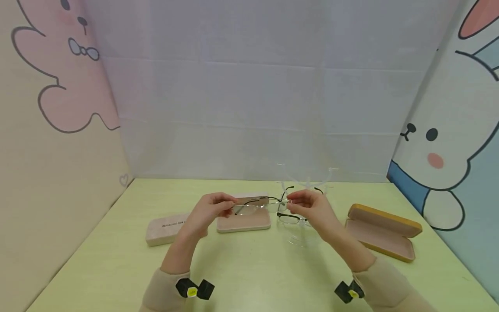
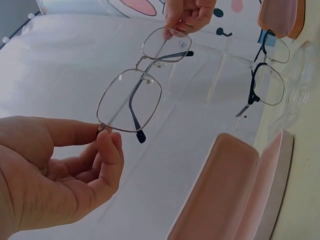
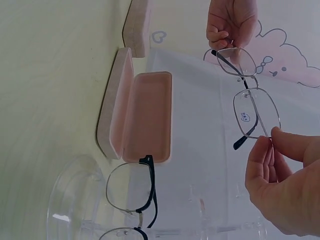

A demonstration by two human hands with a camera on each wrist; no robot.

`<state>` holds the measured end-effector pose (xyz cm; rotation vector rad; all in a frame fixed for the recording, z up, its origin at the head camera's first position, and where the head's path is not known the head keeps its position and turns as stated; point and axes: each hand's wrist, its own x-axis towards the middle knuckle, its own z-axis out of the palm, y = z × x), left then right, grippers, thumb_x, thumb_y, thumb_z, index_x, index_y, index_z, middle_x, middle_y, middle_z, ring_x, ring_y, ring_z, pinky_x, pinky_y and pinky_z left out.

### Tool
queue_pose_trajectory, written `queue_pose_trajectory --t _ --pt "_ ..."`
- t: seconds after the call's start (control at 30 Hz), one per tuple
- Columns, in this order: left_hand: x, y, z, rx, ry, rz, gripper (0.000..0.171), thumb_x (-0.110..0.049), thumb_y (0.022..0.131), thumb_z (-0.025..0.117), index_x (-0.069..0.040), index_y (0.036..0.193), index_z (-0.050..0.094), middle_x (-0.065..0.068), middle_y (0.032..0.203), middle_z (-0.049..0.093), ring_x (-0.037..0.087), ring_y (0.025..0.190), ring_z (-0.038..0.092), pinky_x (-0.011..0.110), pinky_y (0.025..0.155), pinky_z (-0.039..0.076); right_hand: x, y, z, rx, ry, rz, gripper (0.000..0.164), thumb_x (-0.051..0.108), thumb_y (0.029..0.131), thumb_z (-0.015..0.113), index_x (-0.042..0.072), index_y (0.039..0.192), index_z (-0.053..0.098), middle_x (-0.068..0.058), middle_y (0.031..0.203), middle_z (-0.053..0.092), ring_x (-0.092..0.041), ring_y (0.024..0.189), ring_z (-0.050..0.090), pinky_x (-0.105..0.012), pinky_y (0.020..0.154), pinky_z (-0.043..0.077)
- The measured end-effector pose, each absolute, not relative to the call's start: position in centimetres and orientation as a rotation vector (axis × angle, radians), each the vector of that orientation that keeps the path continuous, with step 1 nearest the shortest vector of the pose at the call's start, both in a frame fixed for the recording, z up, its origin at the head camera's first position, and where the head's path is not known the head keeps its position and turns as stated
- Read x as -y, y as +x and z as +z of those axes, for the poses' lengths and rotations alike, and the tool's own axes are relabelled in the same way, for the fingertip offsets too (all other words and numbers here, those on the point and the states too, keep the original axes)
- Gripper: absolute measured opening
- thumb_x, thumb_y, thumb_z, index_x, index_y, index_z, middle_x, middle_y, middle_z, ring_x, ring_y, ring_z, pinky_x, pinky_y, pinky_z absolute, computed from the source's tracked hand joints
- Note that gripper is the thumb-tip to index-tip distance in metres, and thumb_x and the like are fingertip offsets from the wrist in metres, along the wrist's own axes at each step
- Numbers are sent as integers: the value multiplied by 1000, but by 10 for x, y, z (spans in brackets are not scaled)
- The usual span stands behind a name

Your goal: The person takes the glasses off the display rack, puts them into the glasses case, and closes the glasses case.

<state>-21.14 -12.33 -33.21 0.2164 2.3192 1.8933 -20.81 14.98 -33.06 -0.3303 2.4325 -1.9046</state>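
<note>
A pair of thin metal-rimmed glasses (image 2: 129,100) is held up in the air between both hands, its dark-tipped temples folded in behind the lenses. My left hand (image 1: 208,212) pinches one outer corner of the frame between thumb and fingers. At the opposite corner my right hand (image 1: 313,211) pinches the frame the same way. Below and behind them, an open pink glasses case (image 1: 243,220) lies on the table. Just behind the right hand, a second pair of glasses with dark upper rims (image 3: 131,187) sits on a clear plastic stand (image 3: 70,200).
A closed pale case (image 1: 165,229) with lettering lies at the left. On the right is an open case with a yellow-brown outside and pink lining (image 1: 383,234). A pale curtain (image 1: 234,95) closes off the table's back, and cartoon-printed panels stand at both sides.
</note>
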Motion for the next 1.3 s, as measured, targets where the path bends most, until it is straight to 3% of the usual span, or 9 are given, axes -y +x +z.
queue_pose_trajectory --t 0.17,0.33,0.47,0.73,1.03,1.3 --pt "132 -213 -339 -2304 216 1925 24 -8 90 54 9 107 56 11 89 60 13 76 58 29 76 52 -141 -213 -343 -2576 -348 -1773 23 9 85 63 -3 105 62 -10 91 65 -20 80 64 -26 72 54" --pt "141 -213 -347 -2321 234 1863 28 -4 90 53 8 115 55 19 108 59 19 89 61 36 87 49 -131 -220 -353 -2737 -375 -1616 19 12 85 63 3 102 64 -8 90 66 -27 83 64 -26 69 54" --pt "141 -214 -351 -2405 210 1790 26 -3 89 54 3 113 59 16 109 61 25 94 61 37 88 48 -125 -225 -357 -2882 -443 -1423 14 13 85 63 6 98 66 -3 85 65 -20 76 63 -25 64 51" --pt "139 -222 -364 -2524 97 1724 23 -2 89 53 5 111 60 20 107 60 22 89 61 38 85 50 -114 -236 -365 -3060 -629 -1136 10 11 85 62 4 92 67 -1 80 61 -10 66 53 -24 60 45" --pt "146 -230 -377 -2555 99 1688 23 -3 90 53 5 111 60 20 106 60 25 92 61 41 85 49 -103 -247 -372 -3162 -721 -935 6 9 82 66 6 87 68 0 78 61 -11 64 50 -24 57 42" --pt "147 -242 -380 -2857 215 1266 17 -4 86 58 0 100 68 11 97 67 21 86 63 34 74 52 -95 -253 -372 -3210 -718 -653 5 12 80 68 9 83 70 -1 78 66 -17 69 57 -30 62 47"
